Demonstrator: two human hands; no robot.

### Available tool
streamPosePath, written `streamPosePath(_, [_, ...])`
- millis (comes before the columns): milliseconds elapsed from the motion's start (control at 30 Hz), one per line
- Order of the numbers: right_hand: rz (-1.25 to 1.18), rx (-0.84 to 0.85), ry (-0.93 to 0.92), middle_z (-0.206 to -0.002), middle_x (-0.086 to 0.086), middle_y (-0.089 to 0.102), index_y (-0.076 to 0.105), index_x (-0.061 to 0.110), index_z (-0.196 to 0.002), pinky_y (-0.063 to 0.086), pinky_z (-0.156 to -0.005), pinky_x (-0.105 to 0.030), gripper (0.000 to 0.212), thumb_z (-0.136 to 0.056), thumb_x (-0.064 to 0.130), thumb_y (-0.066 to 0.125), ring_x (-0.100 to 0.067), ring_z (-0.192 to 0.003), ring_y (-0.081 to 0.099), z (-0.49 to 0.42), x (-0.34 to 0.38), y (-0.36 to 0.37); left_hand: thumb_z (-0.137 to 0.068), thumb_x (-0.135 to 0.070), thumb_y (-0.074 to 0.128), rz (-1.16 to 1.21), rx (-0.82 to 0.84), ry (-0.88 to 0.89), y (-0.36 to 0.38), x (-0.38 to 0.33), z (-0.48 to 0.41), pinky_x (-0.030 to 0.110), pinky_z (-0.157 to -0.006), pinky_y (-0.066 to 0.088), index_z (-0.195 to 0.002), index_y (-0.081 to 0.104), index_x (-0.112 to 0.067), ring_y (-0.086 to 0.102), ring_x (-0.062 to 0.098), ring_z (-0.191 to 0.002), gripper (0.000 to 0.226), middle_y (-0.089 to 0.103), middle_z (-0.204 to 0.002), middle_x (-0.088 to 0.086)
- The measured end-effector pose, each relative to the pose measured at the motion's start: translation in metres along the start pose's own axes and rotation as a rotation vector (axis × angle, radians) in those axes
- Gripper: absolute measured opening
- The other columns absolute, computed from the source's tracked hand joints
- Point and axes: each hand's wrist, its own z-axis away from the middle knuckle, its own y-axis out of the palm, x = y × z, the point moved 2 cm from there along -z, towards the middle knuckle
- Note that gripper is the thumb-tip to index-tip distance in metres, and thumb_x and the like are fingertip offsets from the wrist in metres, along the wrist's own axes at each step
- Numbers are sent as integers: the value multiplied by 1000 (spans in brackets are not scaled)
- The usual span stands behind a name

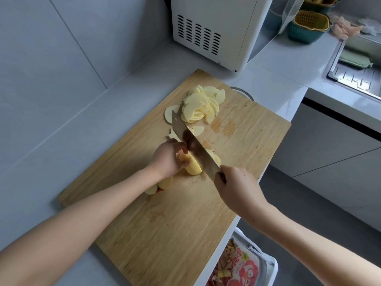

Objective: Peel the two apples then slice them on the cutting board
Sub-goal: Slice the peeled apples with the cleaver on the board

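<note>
We see the wooden cutting board (165,223) lying slantwise on the grey counter (61,141); its far corner reaches toward the white microwave (206,27) at the top centre, and its right-hand edge runs along the counter's front edge, where the surface drops away to the floor; the whole lower half of the board is bare wood, and so is the strip along its right side; to the left, open counter runs up to the tiled wall. A sink (354,79) sits at the upper right of the frame, well apart; a bin (237,265) with scraps stands below the counter edge at the bottom right.

Our left hand (167,159) is curled over a peeled apple piece (192,166) in the middle of the board, fingertips tucked and pressing it down; more apple pieces (162,183) lie under the wrist. Our right hand (235,186) is wrapped tight round the handle of the knife (189,141), whose broad blade stands on edge against the apple, just beside the left knuckles. A heap of thin apple slices (202,106) lies beyond the blade's tip, toward the board's far corner.
</note>
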Motion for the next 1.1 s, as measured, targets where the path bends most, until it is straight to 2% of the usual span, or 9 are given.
streamPosePath(67, [14,0,6,-63,1,52,56,15,-81,37,-49,-27,26,-97,21,36,-16,-56,50,2,-2,0,-77,-26,77,-1,13,16,0,0,0,29,-79,48,-98,67,-14,60,18,-92,25,64,-105,4])
streamPosePath(167, [36,16,-2,-63,2,51,57,15,-81,37,-49,-26,26,-97,21,36,-14,-54,48,3,-6,-1,-77,-28,77,-17,8,37,-1,0,0,33,-80,50,-98,67,-14,61,21,-93,27,66,-103,5])
streamPosePath(333, [93,47,-28,-57,5,45,50,18,-76,28,-43,-20,24,-96,20,37,-10,-48,41,0,-8,-8,-77,-29,77,-17,10,43,-1,0,1,27,-76,48,-97,68,-15,61,19,-93,26,67,-102,3])
streamPosePath(500, [149,86,-49,-59,6,47,51,20,-80,34,-46,-20,22,-97,21,36,-10,-50,44,0,-6,-5,-75,-31,78,9,-3,45,2,5,10,21,-70,42,-97,69,-17,61,16,-85,27,66,-99,1])
streamPosePath(800, [92,120,-27,-62,2,48,54,15,-80,33,-47,-21,24,-96,19,37,-11,-51,43,-14,-9,12,-71,-19,82,88,-40,89,2,6,12,30,-81,51,-97,72,-12,63,20,-90,29,70,-96,5])
streamPosePath(867, [89,124,-23,-63,1,49,55,14,-81,35,-49,-23,25,-97,19,37,-12,-53,45,-17,-8,19,-71,-18,82,99,-48,82,4,8,13,30,-80,50,-95,72,-10,62,21,-88,27,68,-94,6])
streamPosePath(967, [78,136,-14,-63,2,47,52,14,-80,36,-51,-25,25,-98,22,38,-14,-55,46,-20,-8,30,-71,-17,82,104,-56,78,4,8,14,24,-74,44,-94,73,-9,59,21,-84,26,61,-88,1])
streamPosePath(1100, [14,125,-8,-63,1,50,55,14,-80,38,-52,-27,26,-98,22,38,-15,-55,47,-20,-12,28,-72,-14,80,89,-58,105,3,8,14,27,-75,46,-94,73,-7,59,22,-85,24,64,-92,6])
